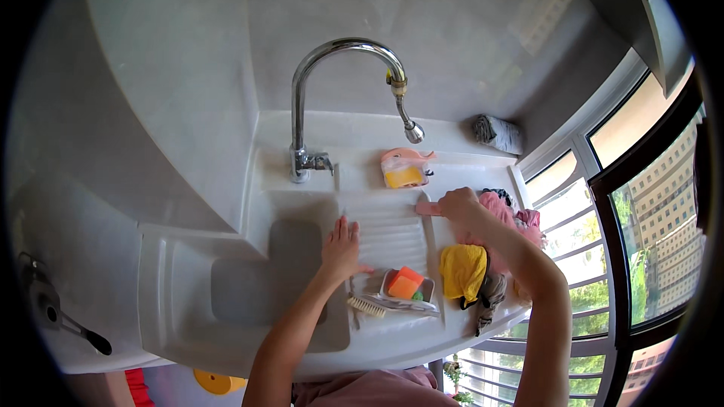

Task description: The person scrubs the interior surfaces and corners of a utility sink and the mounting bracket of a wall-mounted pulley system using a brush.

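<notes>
left hand flat and open on the ribbed washboard, steadying, holds nothing; right hand closed on a pink bar at the board's top edge, clothes piled beside.

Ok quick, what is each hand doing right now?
Left hand: open, fingers flat on the ribbed washboard, holding nothing.
Right hand: closed around a pink thing.

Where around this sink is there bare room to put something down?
The basin left of the left hand looks bare, as does the ledge between the tap and the rolled cloth. The right side is crowded: pile of clothes, yellow cloth, sponge tray, brush.
</notes>
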Demonstrator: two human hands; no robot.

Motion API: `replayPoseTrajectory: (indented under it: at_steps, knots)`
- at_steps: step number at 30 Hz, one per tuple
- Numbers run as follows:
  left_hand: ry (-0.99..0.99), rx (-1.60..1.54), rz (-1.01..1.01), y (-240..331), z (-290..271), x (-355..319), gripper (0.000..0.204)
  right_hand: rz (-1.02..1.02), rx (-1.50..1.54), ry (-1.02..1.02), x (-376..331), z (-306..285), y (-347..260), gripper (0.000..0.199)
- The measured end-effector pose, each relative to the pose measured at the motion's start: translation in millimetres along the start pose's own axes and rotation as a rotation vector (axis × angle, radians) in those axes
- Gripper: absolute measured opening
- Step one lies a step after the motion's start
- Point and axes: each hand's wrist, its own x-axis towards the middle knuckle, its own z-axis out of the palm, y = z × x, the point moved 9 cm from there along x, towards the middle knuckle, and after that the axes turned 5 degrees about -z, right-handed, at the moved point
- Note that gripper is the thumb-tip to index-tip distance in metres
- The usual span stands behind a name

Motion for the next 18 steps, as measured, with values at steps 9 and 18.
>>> replayPoseTrajectory:
  at_steps: [9,18]
  knots:
    - [-0.006,0.004,-0.009,-2.4,-4.0,-2.8,0.115,0.146,0.068,-0.068,9.3,-14.3,3.7,0.022]
    - [-0.018,0.001,0.013,6.8,-8.4,0.6,0.113,0.184,0.222,-0.056,3.0,4.5,19.5,0.033]
